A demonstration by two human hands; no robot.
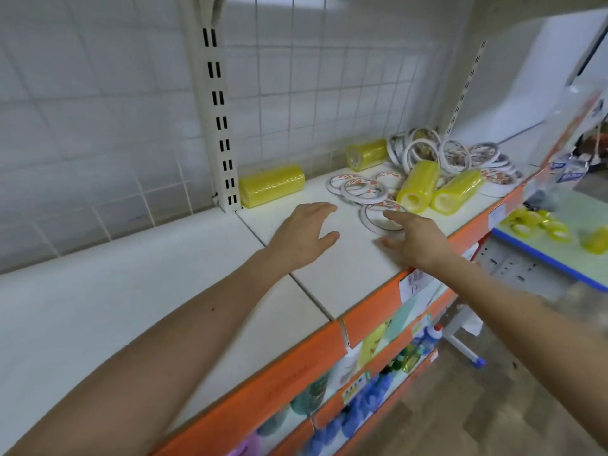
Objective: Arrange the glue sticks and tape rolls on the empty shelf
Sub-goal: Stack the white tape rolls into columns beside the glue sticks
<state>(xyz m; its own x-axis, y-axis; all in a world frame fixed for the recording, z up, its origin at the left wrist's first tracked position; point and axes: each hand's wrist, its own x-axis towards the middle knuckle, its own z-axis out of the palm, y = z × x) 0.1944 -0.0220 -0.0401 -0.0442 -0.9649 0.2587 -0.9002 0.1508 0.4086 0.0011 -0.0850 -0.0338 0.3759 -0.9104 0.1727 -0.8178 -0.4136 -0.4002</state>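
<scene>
The shelf (345,268) is a white board with an orange front lip, backed by a wire grid (312,77) and a slotted upright (221,126) set against a tiled wall (82,110). Below it, lower shelves (345,399) hold blurred blue and green goods. To the right stands a blue-edged bench (572,258) carrying small yellow rolls (533,225), and a plastic bag (572,126) hangs over the shelf's far end.

The board under the two hands is bare. The nearest things lie just beyond the fingertips.

The tape comes in two kinds. The yellow packs of tape (418,185) are fat cylinders in glossy wrap. Two lie side by side near the front lip with their open cores facing the camera. One (271,185) lies on its side at the back, beside the upright. Another (367,154) lies further along, against the grid.

The flat tape rings (355,187) are thin white hoops with red-orange print. A few overlap flat in the middle of the shelf, and a loose pile (444,153) fills the back right, some rings leaning upright.

The left hand (302,235) is palm down over the bare board, its fingers straight and close together and the thumb held apart. The right hand (418,238) is also palm down and holds nothing. Its index finger is stretched out with the tip over the nearest ring (371,222), and the thumb juts left. Whether either hand touches the surface cannot be told.
</scene>
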